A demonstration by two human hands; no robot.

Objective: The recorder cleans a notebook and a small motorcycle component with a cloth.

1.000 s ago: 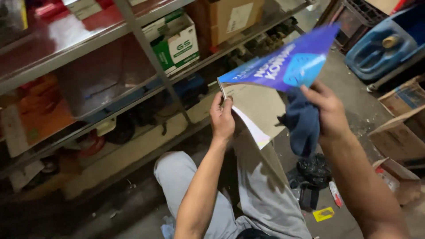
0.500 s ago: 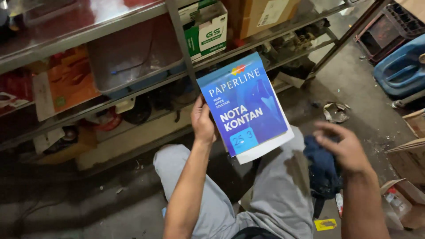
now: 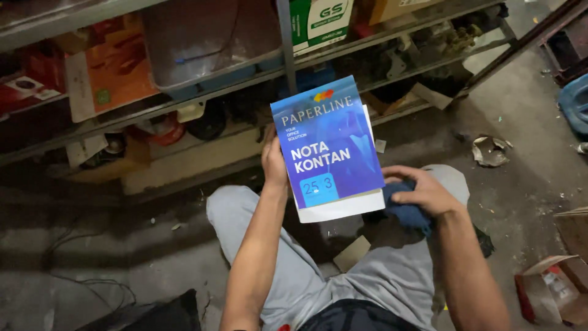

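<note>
While the left hand [image 3: 274, 160] grips a blue booklet [image 3: 329, 149] upright by its edge, cover facing camera. Right hand [image 3: 419, 191] fingers curled, pressing a dark blue cloth [image 3: 404, 211] onto the knee.

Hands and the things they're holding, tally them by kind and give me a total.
Hands: 2, the left hand and the right hand
Blue-covered paper pads: 1, the blue pad held upright in the left hand
Dark blue cloths: 1, the cloth under the right hand on the knee
Total: 4
</note>
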